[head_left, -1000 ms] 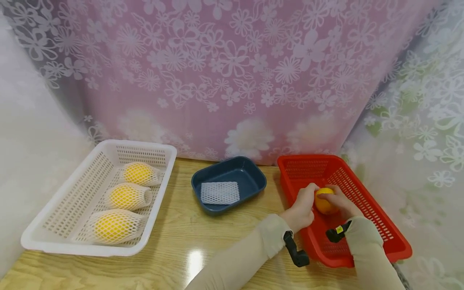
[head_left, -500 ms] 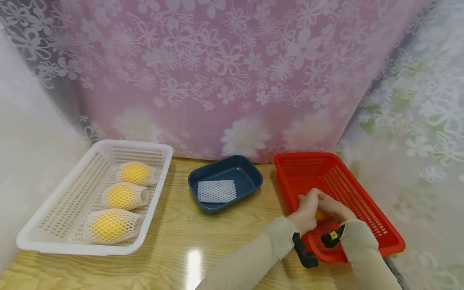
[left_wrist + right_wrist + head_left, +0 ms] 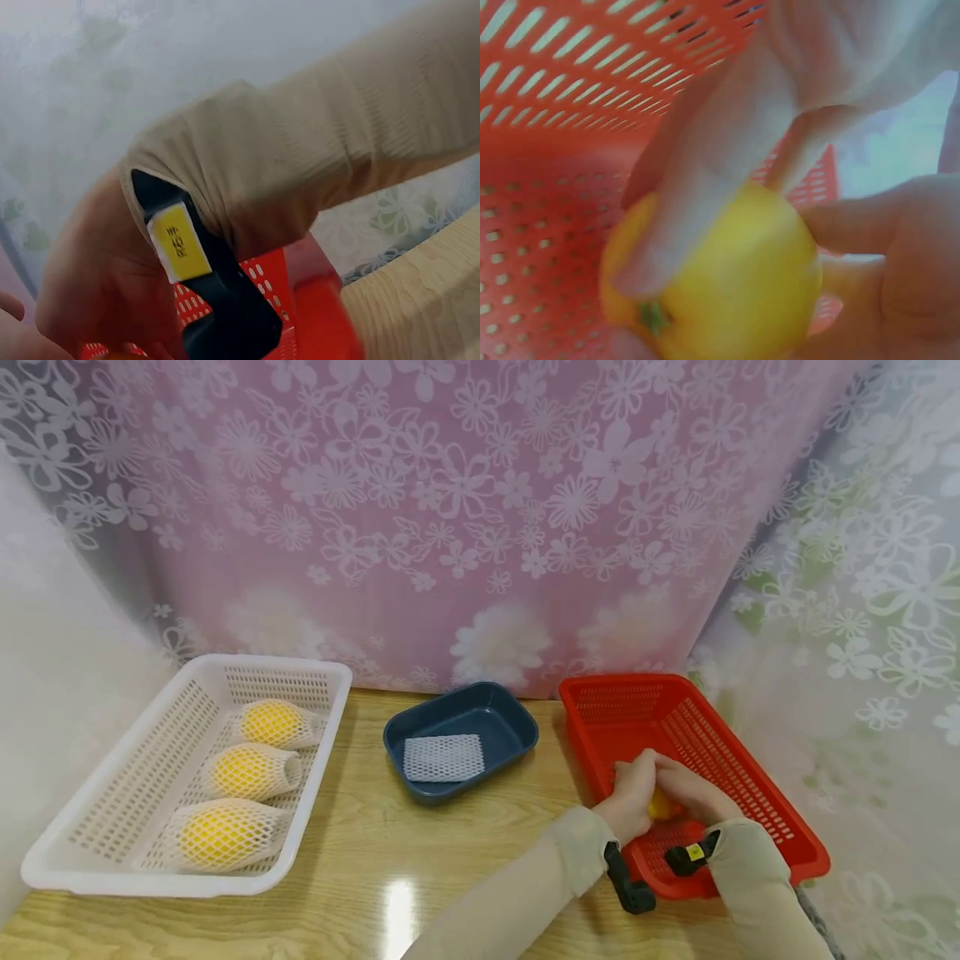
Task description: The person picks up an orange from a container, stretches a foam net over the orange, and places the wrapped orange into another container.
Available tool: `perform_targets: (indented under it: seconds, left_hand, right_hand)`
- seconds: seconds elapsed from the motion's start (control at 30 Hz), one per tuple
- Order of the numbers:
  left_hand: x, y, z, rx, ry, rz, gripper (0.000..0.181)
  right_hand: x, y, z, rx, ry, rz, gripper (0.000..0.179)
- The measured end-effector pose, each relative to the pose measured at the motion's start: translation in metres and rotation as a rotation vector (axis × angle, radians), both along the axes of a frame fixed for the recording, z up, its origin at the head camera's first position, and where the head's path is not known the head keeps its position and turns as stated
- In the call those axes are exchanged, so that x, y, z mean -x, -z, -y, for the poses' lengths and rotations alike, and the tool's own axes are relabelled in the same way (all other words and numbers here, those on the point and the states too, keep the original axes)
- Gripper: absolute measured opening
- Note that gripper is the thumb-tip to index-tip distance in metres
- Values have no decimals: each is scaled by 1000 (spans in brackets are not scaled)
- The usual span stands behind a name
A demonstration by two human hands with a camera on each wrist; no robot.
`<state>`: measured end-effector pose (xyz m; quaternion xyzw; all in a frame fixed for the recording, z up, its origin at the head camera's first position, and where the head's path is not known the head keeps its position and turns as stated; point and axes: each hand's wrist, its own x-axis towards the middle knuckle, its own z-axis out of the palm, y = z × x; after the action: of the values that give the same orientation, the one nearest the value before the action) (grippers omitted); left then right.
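At the right side of the table (image 3: 352, 860), as I'm watching from the head view, the left hand (image 3: 632, 797) and the right hand (image 3: 693, 793) are both holding one yellow fruit (image 3: 662, 806) low inside the red basket (image 3: 750, 777). They are crowding each other, so one could be bumping the other and knocking the fruit loose. A white net (image 3: 444, 758) is lying in the blue tray (image 3: 504, 731).

From the left wrist view, a black gadget (image 3: 232, 311) by the right sleeve (image 3: 225, 157) is hanging close to the basket's edge, so it could be catching there. The fruit is mostly hiding.

From the right wrist view, fingers (image 3: 705, 180) are pressing the smooth fruit near its green stem (image 3: 654, 319). If they are pushing unevenly, it could be slipping and rolling away.
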<state>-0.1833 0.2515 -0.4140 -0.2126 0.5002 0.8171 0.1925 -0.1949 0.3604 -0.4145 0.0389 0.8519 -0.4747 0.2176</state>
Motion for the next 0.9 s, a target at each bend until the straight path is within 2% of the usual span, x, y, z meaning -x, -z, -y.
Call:
perform_targets:
  seconds: [0.13, 0.3, 0.47, 0.57, 0.73, 0.8, 0.9]
  left_hand:
    - [-2, -9, 6, 66, 7, -118, 61]
    - [-5, -29, 19, 106, 30, -242, 57]
    - [-11, -47, 36, 42, 15, -292, 53]
    - [-15, -55, 48, -18, 18, -322, 53]
    - [-17, -63, 68, -109, 19, -377, 51]
    - [-19, -64, 76, -129, 17, -413, 51]
    - [-24, -64, 90, -90, 39, -503, 56]
  right_hand:
    - [-4, -14, 10, -11, 54, -108, 47]
    - [-13, -40, 27, -51, 119, -274, 54]
    - [-24, -65, 42, -117, 117, -432, 56]
    - [-30, -76, 52, -217, 105, -532, 57]
    - [-41, -88, 69, -361, 96, -687, 54]
    - [-45, -91, 77, -366, 96, -736, 54]
    - [-51, -95, 89, -353, 100, -802, 59]
